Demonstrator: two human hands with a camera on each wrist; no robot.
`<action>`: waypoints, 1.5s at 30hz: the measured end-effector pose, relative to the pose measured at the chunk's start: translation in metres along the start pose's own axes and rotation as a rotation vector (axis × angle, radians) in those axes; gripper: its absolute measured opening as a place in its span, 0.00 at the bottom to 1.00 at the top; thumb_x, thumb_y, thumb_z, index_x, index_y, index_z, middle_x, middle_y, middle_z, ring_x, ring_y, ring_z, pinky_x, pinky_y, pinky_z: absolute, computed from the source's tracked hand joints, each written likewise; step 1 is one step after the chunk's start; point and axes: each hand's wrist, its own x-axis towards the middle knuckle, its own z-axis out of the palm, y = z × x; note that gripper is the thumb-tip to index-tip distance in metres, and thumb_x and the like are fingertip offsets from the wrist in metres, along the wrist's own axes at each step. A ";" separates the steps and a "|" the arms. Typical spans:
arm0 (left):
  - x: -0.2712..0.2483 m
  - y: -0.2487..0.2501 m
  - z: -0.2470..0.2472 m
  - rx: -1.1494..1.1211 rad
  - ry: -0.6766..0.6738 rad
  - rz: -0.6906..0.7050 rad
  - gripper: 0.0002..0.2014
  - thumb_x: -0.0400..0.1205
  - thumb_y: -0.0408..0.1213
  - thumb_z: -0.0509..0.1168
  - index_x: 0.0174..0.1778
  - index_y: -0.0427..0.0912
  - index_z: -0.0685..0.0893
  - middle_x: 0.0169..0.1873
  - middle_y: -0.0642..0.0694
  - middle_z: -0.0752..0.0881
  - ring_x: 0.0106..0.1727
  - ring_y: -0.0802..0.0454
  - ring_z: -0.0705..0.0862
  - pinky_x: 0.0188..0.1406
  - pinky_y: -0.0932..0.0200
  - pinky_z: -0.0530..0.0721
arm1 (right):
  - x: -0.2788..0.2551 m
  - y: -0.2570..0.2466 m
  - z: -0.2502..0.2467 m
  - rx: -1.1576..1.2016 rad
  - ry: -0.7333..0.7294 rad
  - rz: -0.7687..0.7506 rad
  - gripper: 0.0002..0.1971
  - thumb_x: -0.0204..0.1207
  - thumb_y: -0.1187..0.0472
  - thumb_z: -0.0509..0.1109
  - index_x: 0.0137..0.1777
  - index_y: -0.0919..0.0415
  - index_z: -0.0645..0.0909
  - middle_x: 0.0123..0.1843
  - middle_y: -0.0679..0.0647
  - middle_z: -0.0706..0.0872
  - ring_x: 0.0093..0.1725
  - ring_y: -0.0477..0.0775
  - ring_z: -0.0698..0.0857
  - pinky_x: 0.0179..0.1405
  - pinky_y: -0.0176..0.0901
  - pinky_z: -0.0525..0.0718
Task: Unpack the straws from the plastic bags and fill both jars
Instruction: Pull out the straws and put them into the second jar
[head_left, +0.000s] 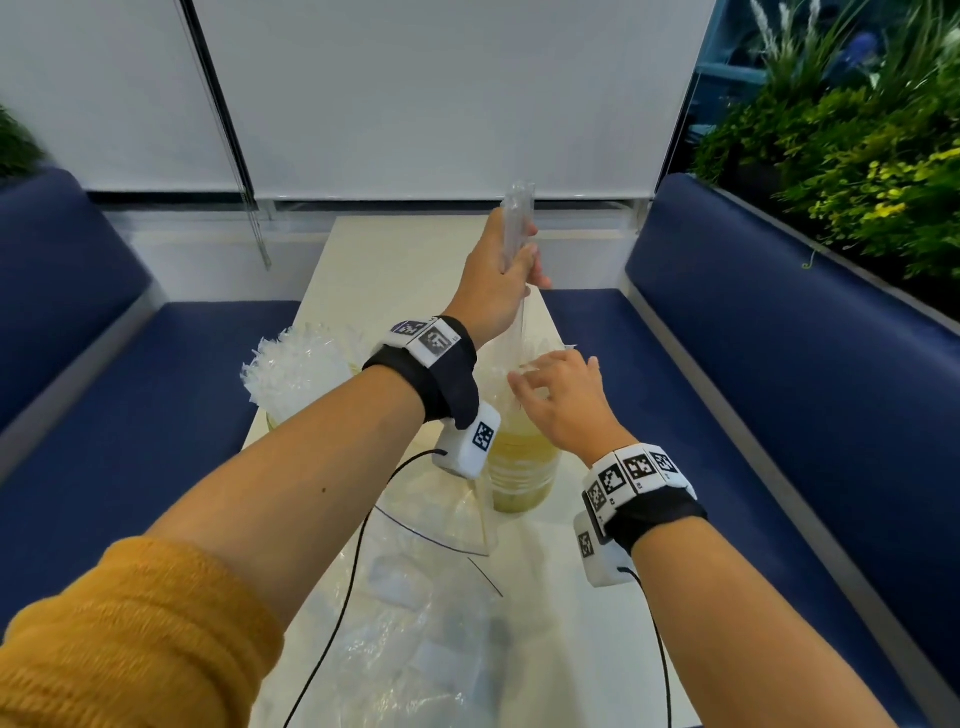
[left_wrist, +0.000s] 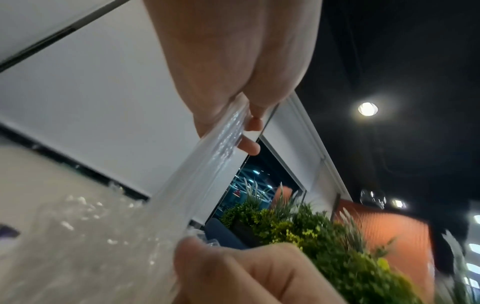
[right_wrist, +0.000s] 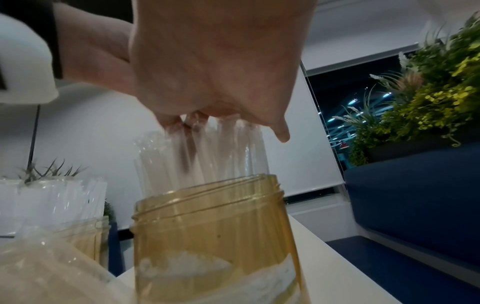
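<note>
My left hand (head_left: 511, 260) (left_wrist: 249, 125) is raised above the table and grips a clear plastic bag (head_left: 517, 218) (left_wrist: 207, 164), which stretches down toward the near amber jar (head_left: 524, 467) (right_wrist: 213, 216). Clear straws (right_wrist: 207, 154) stand upright in that jar. My right hand (head_left: 545, 379) (right_wrist: 207, 117) sits over them with fingers curled onto their tops; it also shows at the bottom of the left wrist view (left_wrist: 233, 271). A second amber jar (head_left: 272, 418) (right_wrist: 85, 232) to the left is packed with straws (head_left: 296, 369) (right_wrist: 52, 197).
Crumpled empty plastic bags (head_left: 431, 623) lie on the white table (head_left: 405, 249) in front of the jars. Blue benches (head_left: 156, 389) (head_left: 779, 364) run along both sides. Plants (head_left: 857, 156) stand behind the right bench. A blind cord (head_left: 260, 223) hangs at the back left.
</note>
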 end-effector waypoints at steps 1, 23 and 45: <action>0.000 0.000 0.000 -0.021 0.014 -0.013 0.07 0.91 0.35 0.55 0.63 0.43 0.72 0.38 0.49 0.81 0.42 0.50 0.91 0.46 0.51 0.85 | 0.000 0.000 0.001 0.046 0.017 0.018 0.27 0.86 0.44 0.57 0.32 0.54 0.88 0.52 0.47 0.89 0.66 0.50 0.75 0.80 0.75 0.54; 0.000 0.000 -0.003 -0.225 0.041 -0.098 0.05 0.91 0.35 0.56 0.61 0.41 0.72 0.39 0.45 0.81 0.44 0.45 0.88 0.44 0.51 0.83 | 0.001 -0.005 0.009 0.234 0.047 0.154 0.10 0.71 0.48 0.78 0.36 0.50 0.81 0.58 0.52 0.84 0.73 0.56 0.72 0.70 0.41 0.63; -0.015 -0.038 0.004 -0.006 -0.150 0.016 0.15 0.91 0.31 0.56 0.73 0.31 0.71 0.50 0.35 0.82 0.49 0.37 0.89 0.46 0.67 0.85 | 0.000 -0.007 -0.003 0.138 -0.048 -0.005 0.16 0.75 0.39 0.73 0.41 0.53 0.87 0.53 0.48 0.89 0.71 0.50 0.76 0.67 0.43 0.71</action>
